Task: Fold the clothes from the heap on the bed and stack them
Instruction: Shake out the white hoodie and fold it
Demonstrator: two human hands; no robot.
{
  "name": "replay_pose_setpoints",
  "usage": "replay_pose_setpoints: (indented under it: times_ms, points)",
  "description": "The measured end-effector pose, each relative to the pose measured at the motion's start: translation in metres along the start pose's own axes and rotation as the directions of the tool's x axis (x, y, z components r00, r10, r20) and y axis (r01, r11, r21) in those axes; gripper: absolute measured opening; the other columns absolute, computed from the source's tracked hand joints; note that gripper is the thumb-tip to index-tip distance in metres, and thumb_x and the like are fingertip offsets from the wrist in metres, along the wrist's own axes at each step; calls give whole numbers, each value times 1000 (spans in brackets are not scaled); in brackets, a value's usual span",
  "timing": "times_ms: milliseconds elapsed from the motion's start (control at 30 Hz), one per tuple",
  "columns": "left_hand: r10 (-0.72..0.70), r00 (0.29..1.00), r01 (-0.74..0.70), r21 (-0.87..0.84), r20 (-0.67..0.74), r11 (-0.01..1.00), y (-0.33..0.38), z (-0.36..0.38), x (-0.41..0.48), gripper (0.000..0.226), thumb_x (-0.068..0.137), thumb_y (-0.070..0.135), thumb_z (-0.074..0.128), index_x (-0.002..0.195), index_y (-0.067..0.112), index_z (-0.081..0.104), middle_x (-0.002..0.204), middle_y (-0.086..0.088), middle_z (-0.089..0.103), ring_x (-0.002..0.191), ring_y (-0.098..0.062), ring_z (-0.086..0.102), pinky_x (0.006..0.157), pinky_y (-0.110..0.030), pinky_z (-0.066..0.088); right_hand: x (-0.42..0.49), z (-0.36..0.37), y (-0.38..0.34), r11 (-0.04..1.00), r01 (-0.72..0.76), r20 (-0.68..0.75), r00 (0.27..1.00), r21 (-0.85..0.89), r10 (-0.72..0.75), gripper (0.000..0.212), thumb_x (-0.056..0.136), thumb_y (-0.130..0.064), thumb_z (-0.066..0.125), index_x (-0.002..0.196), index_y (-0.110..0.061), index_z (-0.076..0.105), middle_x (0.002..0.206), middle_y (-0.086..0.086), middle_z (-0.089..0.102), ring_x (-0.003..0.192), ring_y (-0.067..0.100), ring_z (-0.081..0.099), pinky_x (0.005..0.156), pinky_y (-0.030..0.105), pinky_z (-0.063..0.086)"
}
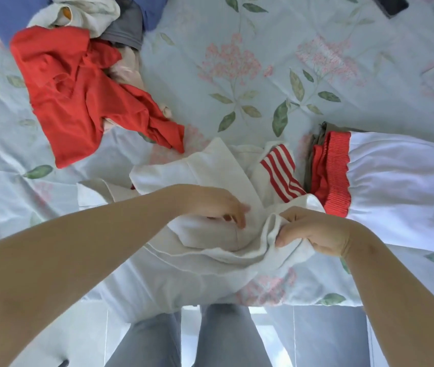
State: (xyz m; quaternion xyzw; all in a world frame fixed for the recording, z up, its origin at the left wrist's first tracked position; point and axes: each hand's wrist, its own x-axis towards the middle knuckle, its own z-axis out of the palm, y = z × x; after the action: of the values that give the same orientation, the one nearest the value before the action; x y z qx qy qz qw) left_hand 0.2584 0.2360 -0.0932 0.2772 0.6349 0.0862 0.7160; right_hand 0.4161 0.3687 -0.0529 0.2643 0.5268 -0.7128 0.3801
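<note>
Pale floor (59, 329) showed nearest, below the edge of the flowered bed (237, 62); just over that edge lay the white top (210, 170), crumpled and only partly spread; my right hand (319, 229) pinched a bunched edge of it, fingers curled tight round the cloth; my left hand (210, 205) rested on its middle, fingers loose, gripping nothing; I judged the step to be straightening this top before its first fold, so the next move called for drawing the bunched edge flat and squaring the striped cuff (280, 170); just right of it sat the folded stack (396, 186); farther left lay the heap (120, 30), a red shirt (78, 102) foremost.
</note>
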Motion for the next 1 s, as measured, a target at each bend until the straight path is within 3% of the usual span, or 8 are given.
replay_pose_setpoints:
  times_ms: [200,400,500,567,633,700,867,1000]
  points:
    - [12,994,-26,-134,-107,991,-53,-1,-24,63,79,76,34,79,28,74,112,18,61,114,-9,52,99,-24,32,6,-8,1,961,60,-124,992,268,-28,22,44,-13,65,64,-12,74,78,11,70,79,26,67,76,38,53]
    - [313,922,-160,511,-228,844,-85,7,-49,103,52,74,61,139,22,43,149,16,14,138,-2,4,112,-29,6,6,-9,-5,897,212,-190,971,389,-147,22,53,-7,54,54,-21,72,72,6,70,77,23,67,71,39,54]
    - [665,628,-194,746,-404,637,-97,12,-55,33,76,37,74,92,9,73,130,-11,55,126,-35,46,95,-58,42,10,-12,-6,883,224,-247,960,412,-128,21,58,-12,52,56,-21,71,77,9,67,84,29,62,83,47,48]
    - [760,414,-200,764,-501,613,-98,13,-60,24,82,27,66,78,5,73,104,-13,68,99,-37,62,77,-52,51,13,-13,-8,865,235,-304,947,444,-102,22,61,-13,53,65,-20,74,83,10,69,87,31,64,84,49,49]
    - [816,340,-213,807,-467,551,-101,15,-67,30,87,27,57,78,3,72,95,-11,69,90,-29,62,76,-41,52,15,-15,-11,845,287,-409,908,451,-90,24,70,-13,55,68,-21,77,80,7,72,78,26,70,73,44,54]
    - [801,406,-266,782,-439,563,-100,20,-77,39,94,29,46,83,0,70,84,-9,68,79,-23,60,69,-28,50,15,-18,-15,853,338,-486,866,397,-118,28,77,-13,54,65,-25,77,73,1,72,68,19,70,62,37,56]
    - [312,923,-237,302,-228,923,-72,22,-95,23,99,35,42,101,20,61,85,12,61,82,-8,56,74,-20,41,4,-20,-20,912,210,-328,941,352,-90,21,57,-16,56,63,-16,76,73,8,71,67,22,71,54,34,56]
    - [245,969,-246,-256,-35,935,-55,-2,-109,14,95,19,53,85,17,63,71,17,63,70,1,60,67,-16,48,-3,-18,-33,914,219,-320,942,341,-106,28,61,-15,48,62,-14,76,67,7,70,62,20,69,51,28,54]
